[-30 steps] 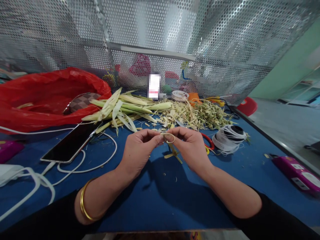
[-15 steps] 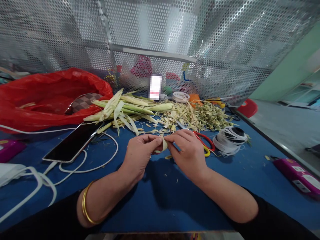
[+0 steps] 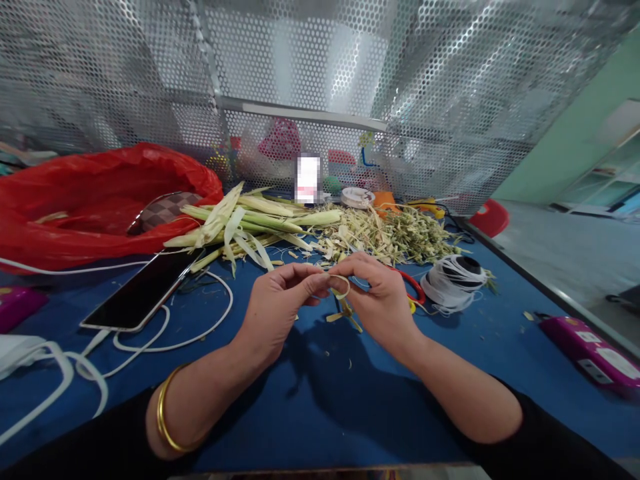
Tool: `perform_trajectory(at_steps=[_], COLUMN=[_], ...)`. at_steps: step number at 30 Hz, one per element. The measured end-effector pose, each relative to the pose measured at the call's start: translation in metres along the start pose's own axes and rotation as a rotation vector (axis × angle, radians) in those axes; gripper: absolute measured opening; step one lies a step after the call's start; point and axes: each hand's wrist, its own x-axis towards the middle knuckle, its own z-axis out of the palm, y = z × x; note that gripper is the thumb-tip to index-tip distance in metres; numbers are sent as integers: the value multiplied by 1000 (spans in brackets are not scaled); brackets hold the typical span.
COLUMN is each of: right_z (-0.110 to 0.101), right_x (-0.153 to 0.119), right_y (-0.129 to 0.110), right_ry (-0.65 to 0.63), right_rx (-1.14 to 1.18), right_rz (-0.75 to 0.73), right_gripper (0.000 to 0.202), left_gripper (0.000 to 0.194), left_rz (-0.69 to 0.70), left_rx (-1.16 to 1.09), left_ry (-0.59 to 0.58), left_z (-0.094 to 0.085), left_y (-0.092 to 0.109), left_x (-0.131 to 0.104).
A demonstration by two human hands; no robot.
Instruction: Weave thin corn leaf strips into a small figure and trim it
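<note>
Above the blue tabletop (image 3: 320,427) my left hand (image 3: 275,310) pinches one end of a thin pale strip (image 3: 345,283) that looks like corn husk. My right hand (image 3: 384,300) meets it fingertip to fingertip, its thumb and forefinger closed on the same strip, which curls in a small loop. Under the right fingers, small bits of dry husk (image 3: 343,312) lie on the table. Scissors with red and yellow handles (image 3: 415,287) rest behind the right hand, which partly hides them. Corn husks (image 3: 255,220) are piled beyond my hands.
Dried plant scraps (image 3: 420,233) and a white thread spool (image 3: 455,280) lie right of centre. On the left are a red plastic bag (image 3: 50,200), a black-screened phone (image 3: 143,290) and a white cable (image 3: 200,340). A purple case (image 3: 590,353) sits far right.
The pale piece between my fingertips now shows as a thin curled loop rather than a broader flap. My right fingers have shifted slightly, and husk bits show below them.
</note>
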Motion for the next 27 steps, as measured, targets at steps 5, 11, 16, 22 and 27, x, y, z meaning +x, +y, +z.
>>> perform_trajectory(at_steps=[5, 11, 16, 22, 27], right_z=[0, 3, 5, 4, 3], right_x=[0, 0, -1, -3, -3], right_y=[-2, -2, -3, -5, -6], right_ry=[26, 57, 80, 75, 71], right_rx=[97, 119, 80, 51, 2], right_rz=[76, 149, 148, 184, 155], right_gripper=[11, 12, 10, 12, 13], left_gripper=[24, 25, 23, 24, 22], left_rz=[-60, -192, -205, -132, 13], left_rx=[-8, -131, -131, -60, 69], left_ry=[-24, -74, -87, -72, -51], left_z=[0, 0, -1, 0, 0], left_y=[0, -2, -1, 0, 2], left_x=[0, 1, 0, -1, -1])
